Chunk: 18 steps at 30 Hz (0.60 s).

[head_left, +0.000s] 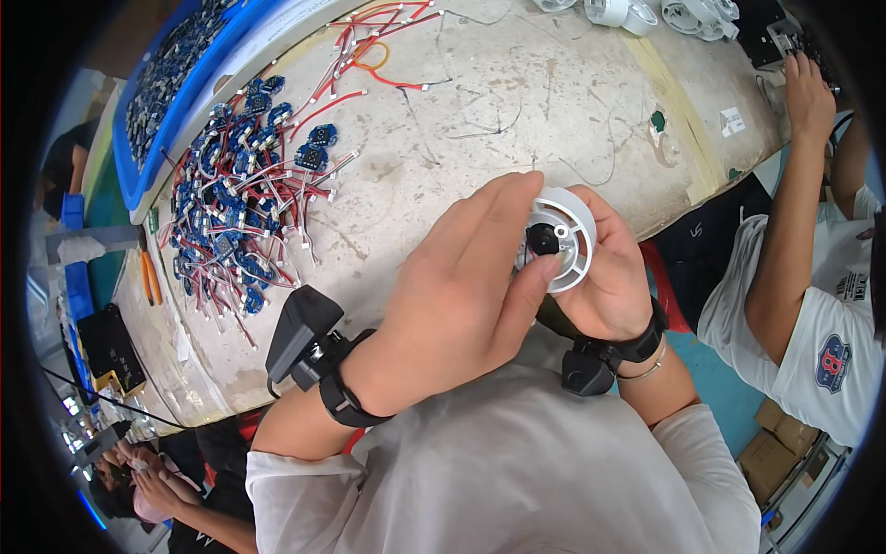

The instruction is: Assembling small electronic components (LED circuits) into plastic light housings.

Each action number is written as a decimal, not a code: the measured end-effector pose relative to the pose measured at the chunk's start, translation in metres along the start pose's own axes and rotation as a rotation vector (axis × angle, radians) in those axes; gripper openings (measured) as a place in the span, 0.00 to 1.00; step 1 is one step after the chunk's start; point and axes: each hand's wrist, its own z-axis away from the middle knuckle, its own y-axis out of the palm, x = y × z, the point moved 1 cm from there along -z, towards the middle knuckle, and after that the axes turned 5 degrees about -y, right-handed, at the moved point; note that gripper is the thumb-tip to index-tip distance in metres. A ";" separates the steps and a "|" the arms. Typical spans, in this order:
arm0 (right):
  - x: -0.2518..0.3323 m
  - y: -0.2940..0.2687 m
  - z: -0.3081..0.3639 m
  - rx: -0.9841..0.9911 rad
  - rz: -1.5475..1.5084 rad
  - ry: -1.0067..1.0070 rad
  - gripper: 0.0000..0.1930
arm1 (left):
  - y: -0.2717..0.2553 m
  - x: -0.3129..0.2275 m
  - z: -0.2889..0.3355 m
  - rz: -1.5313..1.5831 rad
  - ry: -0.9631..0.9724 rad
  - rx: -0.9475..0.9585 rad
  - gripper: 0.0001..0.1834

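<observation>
Between my two hands is a round white plastic housing [581, 217] with a black round part [543, 239] set inside it. My right hand [609, 277] cups the housing from the right, its fingers behind the rim. From the left, my left hand [471, 268] presses its thumb on the inside near the black part, and its straight fingers cover the far left side of the housing. What those fingertips touch is hidden. Both wrists carry black strapped devices. To the left lies a pile of small blue circuit boards [226, 245] with red and white wires.
A blue tray [138, 198] of small dark parts stands at the far left. Loose red cables [341, 65] lie at the back. White plastic housings [618, 13] sit at the far edge. Orange-handled pliers [149, 272] lie left. Another person's arm [784, 203] reaches over the table's right end.
</observation>
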 end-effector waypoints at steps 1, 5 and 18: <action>0.000 0.000 -0.001 -0.006 -0.006 0.007 0.10 | 0.000 0.001 0.000 0.001 -0.003 0.001 0.23; -0.001 0.001 0.000 -0.018 0.005 0.008 0.10 | -0.001 0.005 -0.001 0.041 0.011 -0.001 0.23; -0.001 0.003 -0.001 -0.053 0.019 -0.011 0.11 | -0.015 0.006 0.002 0.123 -0.083 -0.023 0.22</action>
